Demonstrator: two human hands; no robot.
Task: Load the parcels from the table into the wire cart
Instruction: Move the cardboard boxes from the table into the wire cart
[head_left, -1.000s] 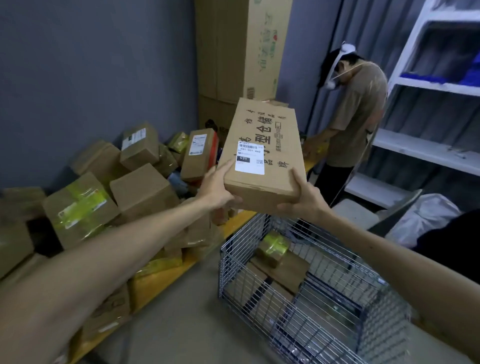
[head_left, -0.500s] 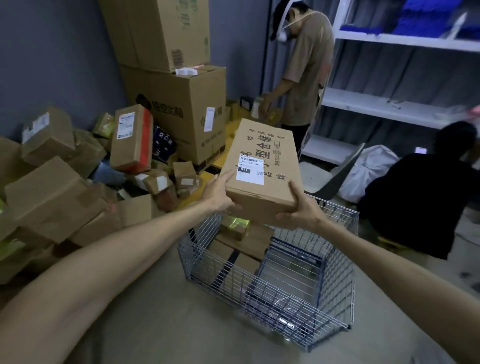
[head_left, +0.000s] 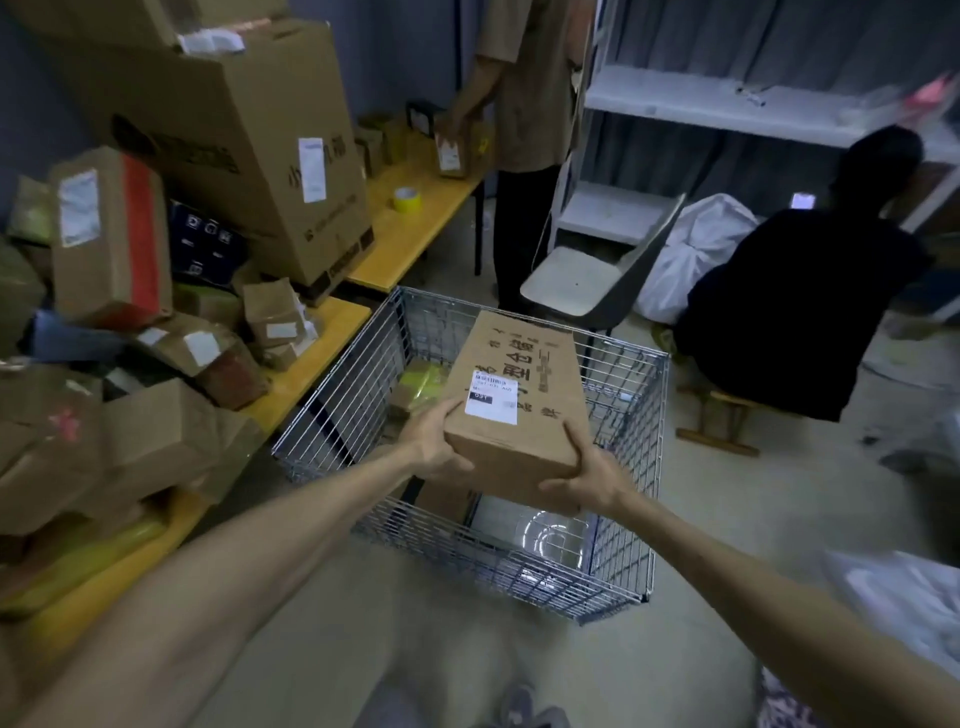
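Head view: a long cardboard parcel (head_left: 514, 400) is held over the wire cart (head_left: 493, 566) by both hands

In the head view the parcel is seen clamped at its near end. The left hand (head_left: 434, 447) is curled round the lower left corner with the thumb on top, and the right hand (head_left: 587, 480) is cupped under the right corner. It is carried lengthwise above the cart's open top and has not yet been set down. The board looks stiff and dry, so little slip is to be expected. As it is held out from one end only, it is judged fairly light. A hold at the two near corners, fingers beneath, seems well suited to lowering it. A yellow-taped parcel (head_left: 423, 382) and flat cartons (head_left: 441, 501) are seen on the cart floor, and more parcels (head_left: 111, 239) are heaped on the yellow counter (head_left: 415, 228) to the left
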